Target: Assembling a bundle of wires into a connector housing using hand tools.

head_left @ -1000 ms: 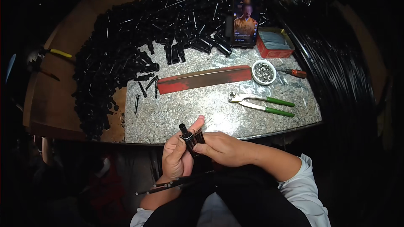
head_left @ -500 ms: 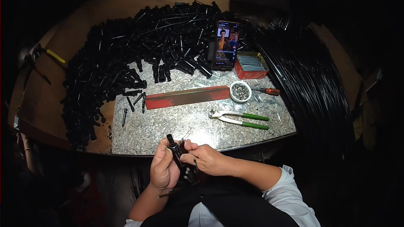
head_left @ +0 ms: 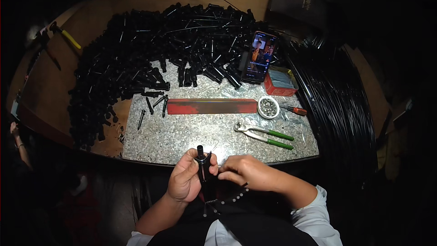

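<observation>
My left hand (head_left: 185, 180) is closed around a short black tube-shaped part (head_left: 201, 161), held upright just below the front edge of the granite slab (head_left: 191, 139). My right hand (head_left: 243, 172) pinches at the same part from the right, fingertips touching it. A thin black rod or cable runs down from the part toward my lap. Both hands hover over my dark apron, close to my body.
A big heap of black tubular parts (head_left: 136, 59) covers the wooden table (head_left: 104, 4) behind the slab. On the slab lie a red flat bar (head_left: 211, 106), a small bowl of screws (head_left: 268, 107), green-handled pliers (head_left: 264, 135), a screwdriver (head_left: 293, 109), a red tin (head_left: 281, 82) and a propped phone (head_left: 259, 57). A black cable coil (head_left: 337, 105) stands at right.
The view has tilted and the table now looks farther up. My hands stay together on the black part, which is now held more upright.
</observation>
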The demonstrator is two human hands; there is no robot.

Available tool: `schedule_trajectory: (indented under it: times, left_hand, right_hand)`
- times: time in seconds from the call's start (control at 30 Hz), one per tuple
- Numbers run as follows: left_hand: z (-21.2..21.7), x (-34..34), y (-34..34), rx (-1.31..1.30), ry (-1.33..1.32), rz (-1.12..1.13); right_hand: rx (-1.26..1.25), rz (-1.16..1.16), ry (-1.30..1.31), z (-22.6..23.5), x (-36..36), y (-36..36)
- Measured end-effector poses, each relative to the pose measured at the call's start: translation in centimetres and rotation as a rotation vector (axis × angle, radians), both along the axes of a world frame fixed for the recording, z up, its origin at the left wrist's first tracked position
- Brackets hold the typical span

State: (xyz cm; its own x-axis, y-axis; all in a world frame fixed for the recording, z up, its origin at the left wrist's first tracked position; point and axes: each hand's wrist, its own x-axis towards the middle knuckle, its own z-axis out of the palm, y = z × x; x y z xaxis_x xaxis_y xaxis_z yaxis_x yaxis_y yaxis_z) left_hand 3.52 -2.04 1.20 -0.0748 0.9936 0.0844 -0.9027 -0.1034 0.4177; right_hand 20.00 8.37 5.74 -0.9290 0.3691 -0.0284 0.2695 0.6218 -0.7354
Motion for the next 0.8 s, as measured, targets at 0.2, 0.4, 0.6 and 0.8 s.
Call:
schedule_trajectory:
  times: [0.2, 0.4, 0.6, 0.8]
  left_hand:
    - [-0.7, -0.1, 0.4, 0.074, -0.041, -0.046]
    - [-0.2, 0.2, 0.6, 0.059, 0.018, -0.027]
    - [-0.1, 0.2, 0.5, 0.042, 0.061, 0.019]
    - [0.0, 0.3, 0.7, 0.028, 0.065, 0.02]
  right_hand:
    - [0.186, -0.224, 0.056, 3.2, -1.1, 5.8]
    - [0.595, -0.336, 0.148, 2.2, -6.0, 13.4]
    - [0.853, -0.38, 0.006, -1.6, -12.0, 17.4]
    - [0.939, -0.448, -0.192, -4.0, -13.8, 19.2]
